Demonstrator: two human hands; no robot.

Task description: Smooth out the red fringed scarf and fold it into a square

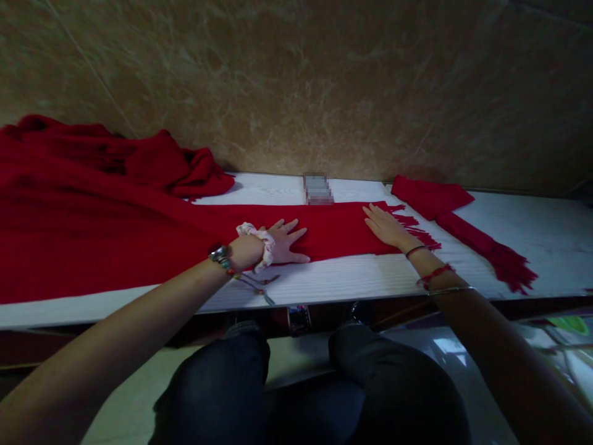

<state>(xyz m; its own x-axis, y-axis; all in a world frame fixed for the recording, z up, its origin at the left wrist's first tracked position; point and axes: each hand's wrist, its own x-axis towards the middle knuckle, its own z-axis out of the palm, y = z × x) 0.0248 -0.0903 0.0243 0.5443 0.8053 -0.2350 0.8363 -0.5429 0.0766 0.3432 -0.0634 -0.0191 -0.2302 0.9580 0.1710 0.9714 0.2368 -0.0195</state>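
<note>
Brown marbled wall [296, 86] across the top of the frame; narrow white table [343, 281] below it. Red scarf [333, 228] lies flat along the middle of the table, fringe at centre right, running left into broader red cloth. Heaped red cloth [157, 164] at upper left; second red scarf [430, 201], bent over itself, at right. Small blurred item [317, 189] just beside the scarf's far edge.

Risks, as judged: uneven pressure from the palms could skew the strip or raise a crease between them. Beaded bracelet [227, 258] trails loose cords near the lower edge; these could snag the knit. Weight of the cloth at left could drag the strip off line. Fringe may tangle if brushed.

Pose: left hand [283, 241] palm down, fingers spread, gripping nothing. Right hand [385, 227] flat near the fringe, fingers extended, closer together. Hands well apart, both forearms reaching in from the lower corners.
</note>
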